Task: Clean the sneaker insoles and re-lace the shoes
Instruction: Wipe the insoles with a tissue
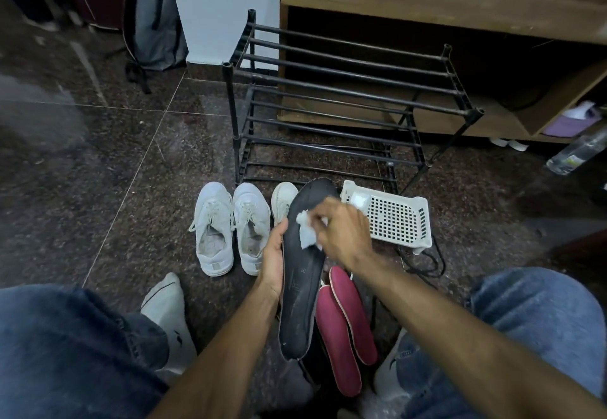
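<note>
Dark speckled stone tiles [138,169] spread under you, and the black insole [302,274] you hold up over them is the thing to place everything by. Your left hand [272,254] grips its left edge, thumb curled over the rim and fingers wrapped behind. Your right hand [341,234] presses a crumpled white wipe [307,231] against its upper half, fingers bunched and pinched on the wipe. Just right of the insole's heel lie two maroon insoles [345,316], overlapping on the floor. Left of the insole stands a pair of white sneakers [230,228], laces in; a third white sneaker [283,200] peeks out behind its toe. Right of the toe sits a white perforated basket [394,218]. Beyond the insole stands a black shoe rack [345,96]. Your jeans-clad knees [65,353] flank its heel end.
</note>
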Demonstrator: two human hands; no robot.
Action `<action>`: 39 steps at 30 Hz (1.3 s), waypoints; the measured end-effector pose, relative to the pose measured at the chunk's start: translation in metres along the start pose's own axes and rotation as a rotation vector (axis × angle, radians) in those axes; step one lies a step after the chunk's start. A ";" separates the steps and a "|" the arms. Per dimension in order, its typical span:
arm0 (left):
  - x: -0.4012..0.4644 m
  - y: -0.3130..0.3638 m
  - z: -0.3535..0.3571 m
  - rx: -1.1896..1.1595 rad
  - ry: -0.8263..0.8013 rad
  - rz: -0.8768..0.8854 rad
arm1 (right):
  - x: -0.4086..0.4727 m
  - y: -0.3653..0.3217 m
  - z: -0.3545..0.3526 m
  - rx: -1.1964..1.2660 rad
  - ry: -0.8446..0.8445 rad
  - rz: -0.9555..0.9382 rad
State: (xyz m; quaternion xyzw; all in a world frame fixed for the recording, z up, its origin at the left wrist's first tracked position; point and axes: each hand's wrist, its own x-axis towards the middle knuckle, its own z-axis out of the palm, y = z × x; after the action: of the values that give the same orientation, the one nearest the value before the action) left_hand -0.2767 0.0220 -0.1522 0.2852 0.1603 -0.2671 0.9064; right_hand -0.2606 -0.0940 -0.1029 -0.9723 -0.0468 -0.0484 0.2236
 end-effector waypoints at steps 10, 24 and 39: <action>0.006 -0.007 -0.006 0.085 0.005 -0.066 | 0.021 0.014 -0.008 -0.029 0.066 0.193; 0.010 -0.010 -0.003 0.048 -0.048 -0.065 | 0.019 0.008 -0.017 -0.038 0.126 0.184; 0.012 -0.011 -0.006 0.080 -0.059 -0.067 | 0.020 -0.004 -0.027 -0.228 0.060 0.054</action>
State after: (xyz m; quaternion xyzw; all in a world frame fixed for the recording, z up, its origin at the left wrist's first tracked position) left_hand -0.2744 0.0133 -0.1673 0.3078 0.1322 -0.3116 0.8892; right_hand -0.2431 -0.1004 -0.0745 -0.9905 -0.0082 -0.0767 0.1141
